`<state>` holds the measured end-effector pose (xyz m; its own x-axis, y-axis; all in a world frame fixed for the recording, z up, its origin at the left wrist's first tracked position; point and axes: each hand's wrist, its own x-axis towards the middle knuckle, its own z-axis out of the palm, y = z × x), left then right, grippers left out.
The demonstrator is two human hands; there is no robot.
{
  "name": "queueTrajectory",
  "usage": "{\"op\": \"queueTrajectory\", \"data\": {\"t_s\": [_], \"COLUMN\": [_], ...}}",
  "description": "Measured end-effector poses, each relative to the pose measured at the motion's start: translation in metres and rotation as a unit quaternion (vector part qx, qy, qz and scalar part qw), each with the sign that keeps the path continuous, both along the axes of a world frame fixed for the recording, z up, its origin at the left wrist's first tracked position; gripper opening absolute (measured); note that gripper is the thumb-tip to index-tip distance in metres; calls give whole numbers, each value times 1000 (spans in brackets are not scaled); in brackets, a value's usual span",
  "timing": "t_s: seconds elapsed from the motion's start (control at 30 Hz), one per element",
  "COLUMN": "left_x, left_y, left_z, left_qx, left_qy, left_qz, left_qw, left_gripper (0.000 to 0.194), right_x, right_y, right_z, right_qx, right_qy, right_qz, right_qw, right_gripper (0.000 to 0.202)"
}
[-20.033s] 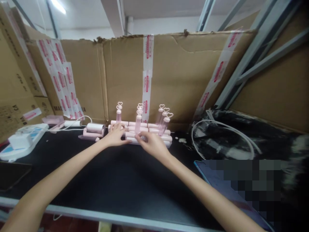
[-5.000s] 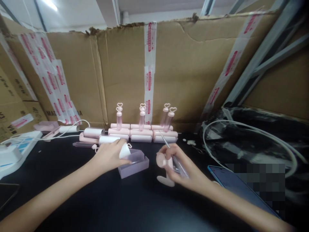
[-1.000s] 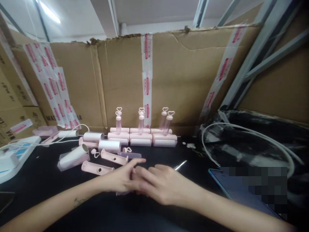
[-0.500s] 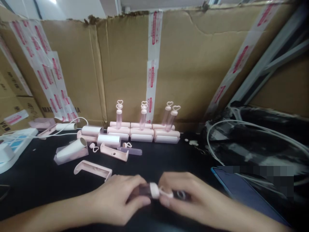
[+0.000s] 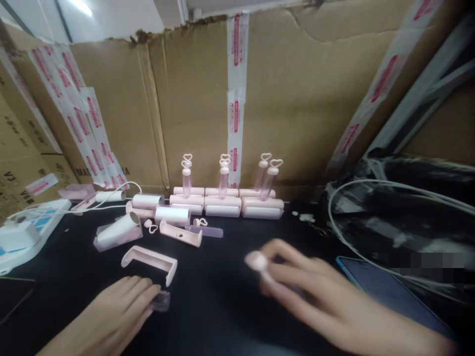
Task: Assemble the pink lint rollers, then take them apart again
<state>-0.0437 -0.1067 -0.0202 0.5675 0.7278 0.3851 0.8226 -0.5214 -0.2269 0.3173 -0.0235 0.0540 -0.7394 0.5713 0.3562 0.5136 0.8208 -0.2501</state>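
Note:
My left hand is low on the left, its fingers closed over a clear plastic tube whose end shows past the fingertips. To the right, my right hand, blurred, pinches a pale pink cap above the black table. The heart-shaped loop that such caps carry is mostly hidden by the fingers. Just beyond my left hand lies a pink roller frame. Further back rest another pink frame, a clear tube and a heart-topped cap.
Several assembled pink rollers with upright heart-topped handles stand against a taped cardboard box. White paper rolls lie left of them. A power strip is at far left; a phone and white cable are right.
My hands have moved apart, and the cap is now off the tube. My left hand went left with the tube; the right lifted the cap slightly. The view shifted a little.

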Motion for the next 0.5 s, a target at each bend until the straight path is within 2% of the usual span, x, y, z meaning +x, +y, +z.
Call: {"op": "queueTrajectory", "data": {"t_s": [0.07,0.13,0.2,0.27,0.33,0.4,0.47,0.5], "left_x": [9,12,6,-5,-17,-25,-28,-28], "left_y": [15,28,38,47,56,67,80,87], "left_z": [-1,0,-1,-7,-16,-26,-31,-31], "left_qx": [-1,-11,-36,-51,-50,-54,-78,-91], "left_qy": [30,28,4,-25,-58,-98,-137,-154], "left_qz": [-30,-38,-18,17,51,60,56,52], "left_qw": [999,999,999,998,996,992,986,982], "left_gripper": [33,32,34,37,38,38,36,33], "right_x": [-45,-90,-129,-151,-154,-137,-105,-86], "right_y": [21,42,59,69,73,75,79,83], "right_z": [3,-2,-9,-13,-10,0,12,17], "right_qx": [-59,-77,-88,-82,-66,-37,6,38], "right_qy": [-28,-35,-40,-9,36,35,-41,-97], "right_qz": [48,82,67,69,61,-3,-136,-232], "right_qw": [997,993,993,994,995,999,990,967], "right_gripper": [22,15,18,22,28,30,30,30]}}
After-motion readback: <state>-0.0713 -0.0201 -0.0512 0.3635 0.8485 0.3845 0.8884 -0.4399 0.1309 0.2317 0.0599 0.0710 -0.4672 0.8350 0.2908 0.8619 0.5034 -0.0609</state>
